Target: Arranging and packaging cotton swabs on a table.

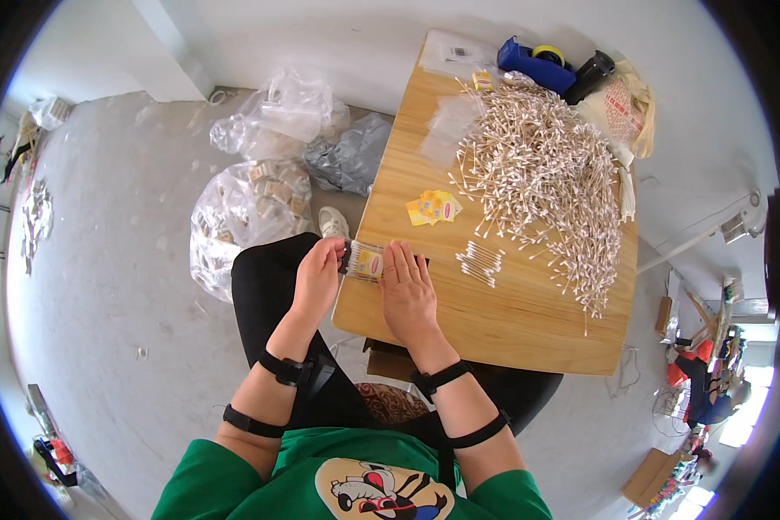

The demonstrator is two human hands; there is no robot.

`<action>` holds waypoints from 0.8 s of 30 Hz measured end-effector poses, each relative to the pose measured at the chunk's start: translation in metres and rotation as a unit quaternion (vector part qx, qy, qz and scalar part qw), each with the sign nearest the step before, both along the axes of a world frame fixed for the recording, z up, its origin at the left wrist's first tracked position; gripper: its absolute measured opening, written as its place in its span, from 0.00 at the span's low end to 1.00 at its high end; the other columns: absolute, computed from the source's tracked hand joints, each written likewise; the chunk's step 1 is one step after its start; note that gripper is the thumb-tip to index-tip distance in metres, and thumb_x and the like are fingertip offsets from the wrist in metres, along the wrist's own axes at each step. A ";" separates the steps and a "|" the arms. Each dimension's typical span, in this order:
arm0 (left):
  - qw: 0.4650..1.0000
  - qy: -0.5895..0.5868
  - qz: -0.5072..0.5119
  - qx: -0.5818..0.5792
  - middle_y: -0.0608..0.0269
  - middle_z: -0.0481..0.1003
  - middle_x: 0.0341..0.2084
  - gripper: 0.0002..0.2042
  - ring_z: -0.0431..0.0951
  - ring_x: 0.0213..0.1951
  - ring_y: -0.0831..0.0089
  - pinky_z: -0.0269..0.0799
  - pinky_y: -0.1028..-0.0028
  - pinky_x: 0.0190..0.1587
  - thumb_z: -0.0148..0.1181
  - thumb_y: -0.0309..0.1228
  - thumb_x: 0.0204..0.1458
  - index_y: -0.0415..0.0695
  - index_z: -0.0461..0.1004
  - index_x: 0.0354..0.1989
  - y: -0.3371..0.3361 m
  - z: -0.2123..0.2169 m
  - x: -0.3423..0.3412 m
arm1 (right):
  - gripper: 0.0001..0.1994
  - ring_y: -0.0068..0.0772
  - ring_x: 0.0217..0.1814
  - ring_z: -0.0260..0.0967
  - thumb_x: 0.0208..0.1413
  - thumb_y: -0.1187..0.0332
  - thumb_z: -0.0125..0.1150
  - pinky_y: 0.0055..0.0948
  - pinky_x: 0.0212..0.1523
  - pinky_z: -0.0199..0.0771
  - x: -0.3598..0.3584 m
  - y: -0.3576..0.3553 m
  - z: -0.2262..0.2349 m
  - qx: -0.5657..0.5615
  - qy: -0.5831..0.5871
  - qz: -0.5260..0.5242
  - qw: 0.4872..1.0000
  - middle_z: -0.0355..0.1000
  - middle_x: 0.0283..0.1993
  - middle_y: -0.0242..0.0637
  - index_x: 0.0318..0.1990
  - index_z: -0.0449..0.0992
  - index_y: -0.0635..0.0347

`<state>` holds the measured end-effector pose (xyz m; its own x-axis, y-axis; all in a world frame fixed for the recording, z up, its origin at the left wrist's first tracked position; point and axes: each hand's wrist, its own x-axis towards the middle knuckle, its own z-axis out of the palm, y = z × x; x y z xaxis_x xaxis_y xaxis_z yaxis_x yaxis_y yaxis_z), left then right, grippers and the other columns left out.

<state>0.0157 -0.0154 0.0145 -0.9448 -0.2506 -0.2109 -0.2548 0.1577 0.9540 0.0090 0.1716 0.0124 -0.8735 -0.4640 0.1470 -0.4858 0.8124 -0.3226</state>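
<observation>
Right hand (407, 290) flat, fingers spread, pressing down clear packet of cotton swabs (366, 261); left hand (319, 276) pinching its far-left end. Light, slippery film, bendy sticks inside — best gripped at both ends.

Pale wood table (511, 321); white swabs (542, 173); yellow cards (433, 209); blue tape dispenser (536, 66).

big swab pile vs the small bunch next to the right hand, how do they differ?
The big pile of cotton swabs is a loose heap with sticks pointing every way across the far half of the table; the small bunch holds only a few, lying nearly parallel. The pile sits far from both hands; the bunch lies just beyond the right hand. Both look like the same white-tipped swabs.
</observation>
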 end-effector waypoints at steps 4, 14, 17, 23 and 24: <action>0.999 0.034 0.008 -0.016 0.54 0.78 0.40 0.10 0.79 0.44 0.66 0.74 0.71 0.49 0.46 0.24 0.67 0.36 0.73 0.50 -0.003 -0.012 0.001 | 0.29 0.44 0.78 0.52 0.61 0.67 0.57 0.47 0.76 0.50 0.002 0.005 0.002 0.000 -0.016 -0.014 1.000 0.58 0.73 0.45 0.69 0.60 0.65; 0.950 0.180 -0.073 -0.243 0.48 0.75 0.51 0.15 0.73 0.57 0.50 0.69 0.60 0.61 0.50 0.17 0.56 0.36 0.72 0.52 0.020 0.011 0.011 | 0.27 0.42 0.78 0.50 0.64 0.66 0.53 0.45 0.77 0.48 0.006 0.029 0.008 0.040 -0.021 -0.018 0.999 0.58 0.74 0.44 0.69 0.61 0.65; 0.922 0.188 -0.168 -0.295 0.48 0.67 0.63 0.22 0.65 0.66 0.54 0.62 0.59 0.68 0.53 0.21 0.57 0.38 0.69 0.61 0.033 0.016 0.013 | 0.27 0.41 0.78 0.50 0.65 0.65 0.51 0.45 0.77 0.48 0.006 0.035 0.002 0.055 -0.021 -0.025 0.998 0.57 0.74 0.45 0.69 0.61 0.65; 0.872 0.156 -0.205 -0.416 0.55 0.59 0.71 0.26 0.58 0.71 0.59 0.52 0.55 0.72 0.56 0.32 0.60 0.42 0.64 0.68 0.040 -0.012 0.019 | 0.28 0.47 0.77 0.52 0.63 0.67 0.53 0.48 0.76 0.50 0.010 0.022 0.027 0.023 -0.002 -0.009 1.000 0.57 0.73 0.49 0.69 0.60 0.68; 0.870 0.155 -0.204 -0.421 0.55 0.58 0.71 0.26 0.58 0.72 0.59 0.51 0.55 0.72 0.55 0.32 0.60 0.43 0.64 0.68 0.043 -0.011 0.018 | 0.29 0.49 0.77 0.52 0.62 0.68 0.54 0.48 0.75 0.51 0.011 0.020 0.030 0.000 -0.003 -0.008 1.000 0.57 0.73 0.51 0.69 0.60 0.68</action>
<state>0.0337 0.0271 0.0035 -0.9702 0.1764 0.1660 0.2350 0.8512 0.4693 0.0198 0.1916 0.0426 -0.8813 -0.4505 0.1426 -0.4716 0.8194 -0.3259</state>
